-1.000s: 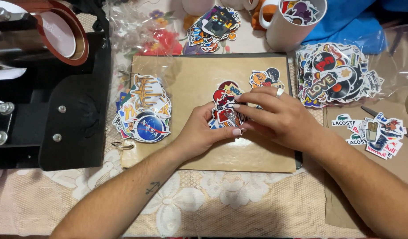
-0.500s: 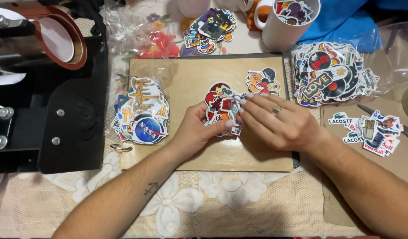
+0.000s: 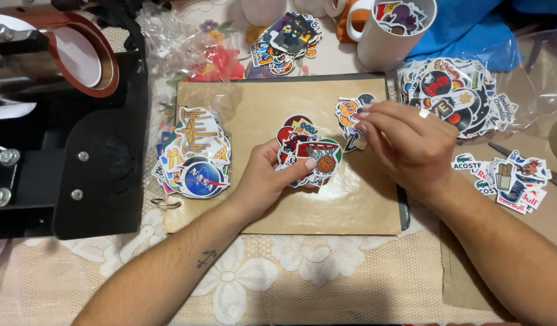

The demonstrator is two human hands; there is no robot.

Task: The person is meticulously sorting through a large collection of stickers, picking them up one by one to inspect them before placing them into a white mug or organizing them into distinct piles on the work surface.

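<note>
I see my left hand (image 3: pixel 263 181) with its fingers gripping a small stack of shiny, bright stickers (image 3: pixel 305 151) over the middle of the flat brown board (image 3: pixel 260 102). My right hand (image 3: pixel 405 142) pinches stickers from a little pile (image 3: pixel 350 115) near the board's top edge. The board's lower half lies bare.
</note>
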